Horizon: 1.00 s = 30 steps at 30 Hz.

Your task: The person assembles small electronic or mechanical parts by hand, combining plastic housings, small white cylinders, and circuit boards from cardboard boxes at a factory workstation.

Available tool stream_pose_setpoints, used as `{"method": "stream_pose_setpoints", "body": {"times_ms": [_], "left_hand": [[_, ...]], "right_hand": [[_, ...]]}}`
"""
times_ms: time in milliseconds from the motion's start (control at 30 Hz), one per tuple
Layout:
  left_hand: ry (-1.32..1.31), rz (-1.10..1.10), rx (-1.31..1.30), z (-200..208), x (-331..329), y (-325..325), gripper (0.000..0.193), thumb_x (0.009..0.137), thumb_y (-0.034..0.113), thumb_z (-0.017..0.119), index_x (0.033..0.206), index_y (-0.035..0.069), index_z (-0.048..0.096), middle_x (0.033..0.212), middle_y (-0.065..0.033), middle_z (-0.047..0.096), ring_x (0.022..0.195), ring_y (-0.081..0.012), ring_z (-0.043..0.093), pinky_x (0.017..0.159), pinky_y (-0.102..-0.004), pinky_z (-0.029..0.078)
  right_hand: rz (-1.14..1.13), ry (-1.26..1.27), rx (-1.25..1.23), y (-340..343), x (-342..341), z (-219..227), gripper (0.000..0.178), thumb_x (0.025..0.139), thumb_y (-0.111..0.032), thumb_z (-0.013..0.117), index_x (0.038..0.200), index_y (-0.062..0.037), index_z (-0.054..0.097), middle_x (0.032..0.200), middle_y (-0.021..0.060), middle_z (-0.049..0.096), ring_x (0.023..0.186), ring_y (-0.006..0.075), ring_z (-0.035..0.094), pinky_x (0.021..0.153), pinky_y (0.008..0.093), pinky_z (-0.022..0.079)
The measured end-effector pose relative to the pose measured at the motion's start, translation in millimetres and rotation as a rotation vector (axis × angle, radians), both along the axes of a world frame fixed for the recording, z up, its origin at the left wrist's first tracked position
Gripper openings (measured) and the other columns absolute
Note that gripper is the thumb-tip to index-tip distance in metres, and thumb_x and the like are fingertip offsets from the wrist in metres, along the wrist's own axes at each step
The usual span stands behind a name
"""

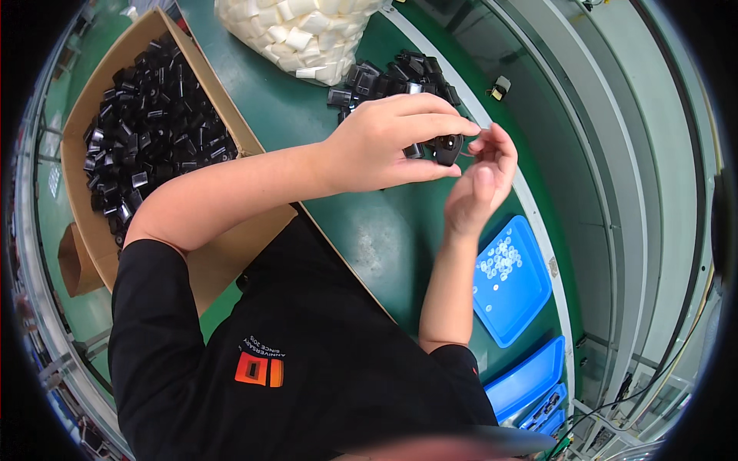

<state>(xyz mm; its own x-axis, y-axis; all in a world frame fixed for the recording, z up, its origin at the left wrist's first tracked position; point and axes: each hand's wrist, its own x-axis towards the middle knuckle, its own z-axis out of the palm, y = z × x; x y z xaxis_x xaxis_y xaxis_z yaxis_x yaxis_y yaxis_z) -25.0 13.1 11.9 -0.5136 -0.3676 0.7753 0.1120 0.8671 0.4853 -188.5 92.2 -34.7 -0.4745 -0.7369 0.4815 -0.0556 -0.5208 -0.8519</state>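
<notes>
My left hand (396,138) grips a small black plastic cap (448,149) between its thumb and fingertips, above the table. Close against it on the right is my right hand (486,173), its fingers curled toward the cap's end. What lies between those fingers, if anything, is too small or hidden to name. Behind my left hand a loose pile of similar black plastic pieces (396,75) lies on the green table (361,230). To the right, a blue tray (516,303) carries several small whitish, translucent rings (501,261).
At the left stands an open cardboard box (244,138) full of black plastic pieces (150,127). A clear bag of cream-coloured pieces (301,34) sits at the table's far side. More blue trays (530,376) line the right edge, near a pale rail (550,265).
</notes>
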Motion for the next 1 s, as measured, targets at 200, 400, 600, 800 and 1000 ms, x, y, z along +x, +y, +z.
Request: {"method": "stream_pose_setpoints", "body": {"times_ms": [200, 400, 600, 800, 1000], "left_hand": [[-0.135, 0.084, -0.167, 1, -1, 0, 0.058, 0.072, 0.016, 0.080, 0.127, 0.006, 0.062, 0.115, -0.0055, 0.066, 0.094, -0.0250, 0.061, 0.088, -0.0361, 0.046], [-0.297, 0.144, 0.031, -1, -2, 0, 0.074, 0.075, 0.031, 0.077, 0.137, 0.003, 0.045, 0.117, -0.0169, 0.051, 0.108, -0.0334, 0.051, 0.094, -0.0407, 0.042], [-0.310, 0.077, 0.081, -2, 1, 5, 0.071, 0.076, 0.034, 0.076, 0.132, 0.003, 0.046, 0.110, -0.0159, 0.046, 0.100, -0.0334, 0.052, 0.085, -0.0407, 0.047], [-0.332, 0.057, 0.200, -2, 3, 6, 0.066, 0.075, 0.033, 0.073, 0.127, 0.001, 0.048, 0.109, -0.0177, 0.046, 0.098, -0.0334, 0.055, 0.085, -0.0402, 0.050], [-0.354, 0.008, 0.199, 3, 2, 9, 0.067, 0.072, 0.022, 0.074, 0.129, 0.002, 0.046, 0.109, -0.0155, 0.046, 0.100, -0.0327, 0.055, 0.084, -0.0393, 0.050]], "right_hand": [[0.493, -0.305, 0.291, 14, 5, 27, 0.064, 0.076, -0.007, 0.076, 0.133, 0.0049, 0.050, 0.121, 0.0107, 0.061, 0.113, 0.0180, 0.057, 0.102, 0.0343, 0.044], [0.746, -0.735, 0.122, 6, 8, 19, 0.072, 0.080, -0.017, 0.074, 0.139, 0.0089, 0.041, 0.129, 0.0186, 0.057, 0.119, 0.0285, 0.057, 0.108, 0.0421, 0.043], [0.716, -0.730, 0.173, 8, 7, 11, 0.077, 0.078, -0.026, 0.079, 0.136, 0.0089, 0.042, 0.129, 0.0201, 0.054, 0.119, 0.0310, 0.057, 0.107, 0.0413, 0.045], [0.616, -0.742, 0.144, 8, 26, 5, 0.076, 0.077, -0.026, 0.081, 0.134, 0.0070, 0.044, 0.127, 0.0186, 0.055, 0.115, 0.0275, 0.058, 0.105, 0.0390, 0.045], [0.562, -0.697, 0.116, 10, 30, 12, 0.073, 0.076, -0.029, 0.080, 0.131, 0.0068, 0.047, 0.121, 0.0165, 0.058, 0.112, 0.0256, 0.058, 0.103, 0.0384, 0.045]]}}
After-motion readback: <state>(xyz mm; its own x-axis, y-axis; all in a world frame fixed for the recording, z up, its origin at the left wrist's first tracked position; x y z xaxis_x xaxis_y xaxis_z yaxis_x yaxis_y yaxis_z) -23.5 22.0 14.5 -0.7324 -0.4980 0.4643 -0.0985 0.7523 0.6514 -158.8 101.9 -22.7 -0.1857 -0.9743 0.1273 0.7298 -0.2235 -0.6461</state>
